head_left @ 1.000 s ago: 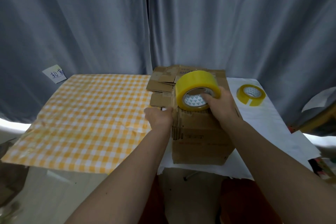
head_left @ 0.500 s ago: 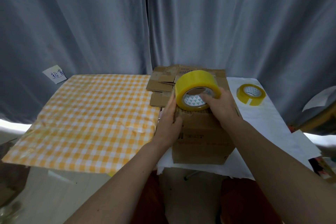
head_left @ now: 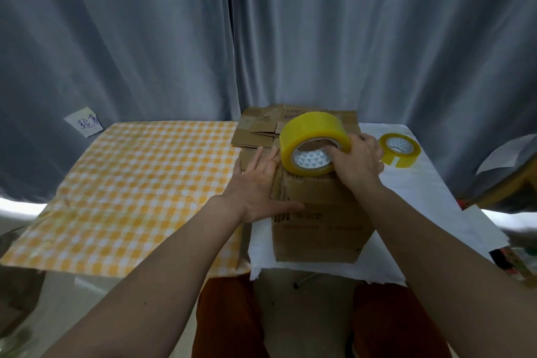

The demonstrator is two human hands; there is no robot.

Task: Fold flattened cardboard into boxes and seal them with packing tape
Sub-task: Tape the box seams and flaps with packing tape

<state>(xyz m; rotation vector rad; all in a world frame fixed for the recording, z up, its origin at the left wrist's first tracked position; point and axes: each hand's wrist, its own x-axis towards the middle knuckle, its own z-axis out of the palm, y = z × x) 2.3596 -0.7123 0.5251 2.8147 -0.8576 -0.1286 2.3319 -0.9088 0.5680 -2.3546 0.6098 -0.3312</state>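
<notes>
Cardboard box (head_left: 319, 221) standing folded at the near edge of a white cloth (head_left: 421, 192), brown, faint print across its front face. Atop the box, a big roll of yellow tape (head_left: 312, 142), standing on its rim, core turned toward the camera, white inner liner with small triangle marks showing. Right hand (head_left: 359, 161) gripping that roll: fingers curled into the core, thumb over the outer band on the right side of the box. Left hand (head_left: 257, 180) laid flat against the left side of the box, fingers straight and together, pointing away from the camera, fingertips reaching up beside the roll, thumb spread across the front left corner of the box; holding nothing, only pressing. Whether a strip of tape runs from the roll to the box: cannot tell.

Behind the box, touching or nearly so, a stack of flattened cardboard (head_left: 261, 131), flaps overlapping, some print on the top sheet. Right of the box, well apart on the white cloth, a second, smaller roll of yellow tape (head_left: 399, 150), lying with its core tilted toward the camera. Left of the box, a yellow-and-white checked cloth (head_left: 139, 183), its right edge meeting the box's left side under the left hand. Far left of the box, beyond the checked cloth, a small paper note (head_left: 84, 122) with handwriting, against a grey curtain (head_left: 174, 38) filling the whole background. Below the box, near the camera, reddish-brown trouser legs (head_left: 226, 320).
</notes>
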